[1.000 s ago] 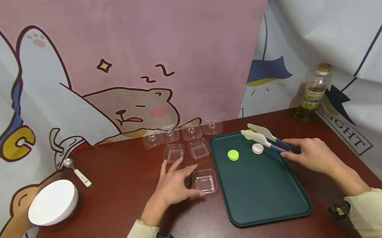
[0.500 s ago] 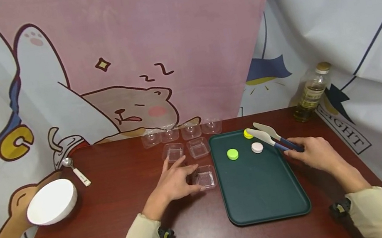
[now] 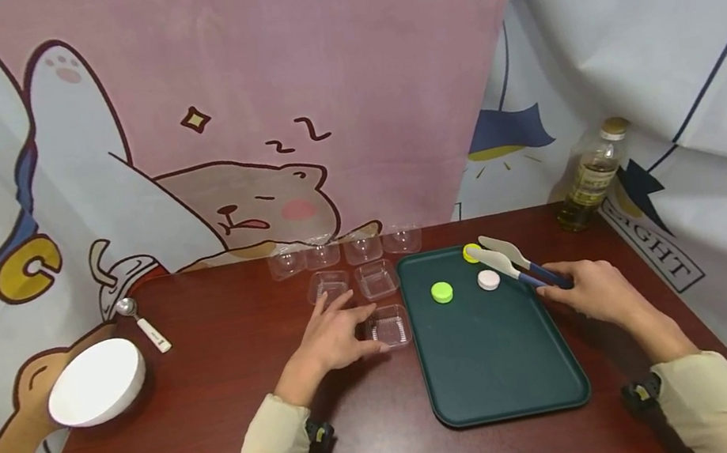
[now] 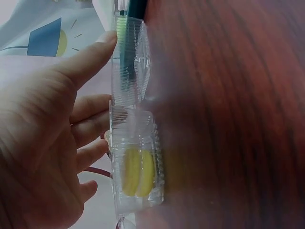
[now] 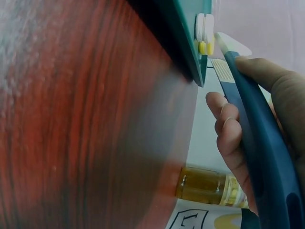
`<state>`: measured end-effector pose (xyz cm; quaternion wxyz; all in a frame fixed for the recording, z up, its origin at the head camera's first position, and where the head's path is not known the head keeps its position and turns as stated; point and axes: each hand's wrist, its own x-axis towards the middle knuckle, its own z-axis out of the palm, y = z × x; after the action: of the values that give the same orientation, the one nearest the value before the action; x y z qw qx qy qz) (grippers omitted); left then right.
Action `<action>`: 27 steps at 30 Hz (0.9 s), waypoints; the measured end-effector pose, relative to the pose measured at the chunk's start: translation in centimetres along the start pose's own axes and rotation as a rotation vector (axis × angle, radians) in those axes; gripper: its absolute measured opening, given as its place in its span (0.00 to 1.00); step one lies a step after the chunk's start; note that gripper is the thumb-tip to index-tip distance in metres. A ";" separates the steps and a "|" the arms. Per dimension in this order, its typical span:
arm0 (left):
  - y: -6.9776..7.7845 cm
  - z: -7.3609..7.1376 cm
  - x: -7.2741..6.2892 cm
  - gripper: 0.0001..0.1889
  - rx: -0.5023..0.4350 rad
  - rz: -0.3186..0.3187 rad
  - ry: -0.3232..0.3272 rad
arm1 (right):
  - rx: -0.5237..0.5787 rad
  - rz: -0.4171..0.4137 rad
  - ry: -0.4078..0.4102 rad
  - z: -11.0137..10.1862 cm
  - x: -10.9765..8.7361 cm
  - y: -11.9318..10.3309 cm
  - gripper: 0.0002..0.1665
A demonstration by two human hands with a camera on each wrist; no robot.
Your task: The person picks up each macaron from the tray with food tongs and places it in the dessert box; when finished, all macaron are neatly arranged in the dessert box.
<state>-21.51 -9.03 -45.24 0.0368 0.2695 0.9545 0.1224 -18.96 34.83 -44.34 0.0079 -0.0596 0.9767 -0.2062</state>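
Note:
My left hand [image 3: 331, 342] grips a clear plastic clamshell box [image 3: 389, 328] at its rim, thumb at the near edge and fingers at the far edge. A yellow macaron [image 4: 138, 172] sits in one half of the box, hidden under the hand in the head view. In my right hand [image 3: 594, 290] is a pair of tongs [image 3: 521, 264] with blue arms and white tips, the tips apart. They reach over the dark green tray [image 3: 502, 363], close above a yellow macaron [image 3: 471, 252] and a white macaron [image 3: 489, 280]. A green macaron [image 3: 443, 292] lies to their left.
Several clear plastic boxes [image 3: 377, 280] stand behind the left hand. At the left are a white bowl [image 3: 97, 383] and a small scoop [image 3: 153, 334] with a white handle. An oil bottle [image 3: 591, 184] stands at the back right corner, against a printed cloth backdrop.
My left hand and the clamshell box have slid a short way toward the back of the table, alongside the tray. The right hand and tongs have shifted only slightly.

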 end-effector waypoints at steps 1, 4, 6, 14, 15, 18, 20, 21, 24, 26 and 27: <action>0.0 0.0 0.1 0.41 -0.001 -0.006 -0.002 | 0.007 0.001 -0.007 0.0 0.0 0.0 0.33; 0.0 0.1 0.1 0.41 0.002 -0.026 -0.006 | 0.017 0.004 -0.020 0.1 0.1 -0.2 0.34; 0.0 0.1 0.2 0.41 0.004 -0.037 -0.008 | 0.019 0.003 -0.020 0.1 0.2 -0.2 0.33; -0.1 0.2 0.3 0.42 -0.027 -0.045 -0.020 | 0.012 -0.004 -0.030 0.2 0.3 -0.4 0.32; -0.1 0.2 0.3 0.42 -0.028 -0.044 -0.021 | 0.011 -0.005 -0.031 0.2 0.3 -0.3 0.31; -0.1 0.1 0.4 0.41 -0.028 -0.043 -0.026 | 0.008 -0.014 -0.032 0.3 0.4 -0.3 0.31; -0.1 0.1 0.5 0.42 -0.026 -0.044 -0.028 | 0.001 -0.015 -0.030 0.3 0.4 -0.2 0.31; -0.1 0.1 0.5 0.42 -0.025 -0.043 -0.028 | -0.002 -0.016 -0.030 0.4 0.4 -0.2 0.31; -0.1 0.1 0.5 0.41 -0.018 -0.045 -0.030 | -0.011 -0.020 -0.025 0.4 0.4 -0.2 0.31; -0.1 0.1 0.5 0.41 -0.015 -0.047 -0.031 | -0.016 -0.021 -0.021 0.3 0.3 -0.2 0.32; -0.1 0.2 0.5 0.41 -0.015 -0.048 -0.030 | -0.018 -0.021 -0.019 0.3 0.3 -0.2 0.32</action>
<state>-21.94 -8.82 -45.41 0.0563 0.2479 0.9591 0.1245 -19.23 34.47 -44.53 0.0142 -0.0720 0.9777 -0.1968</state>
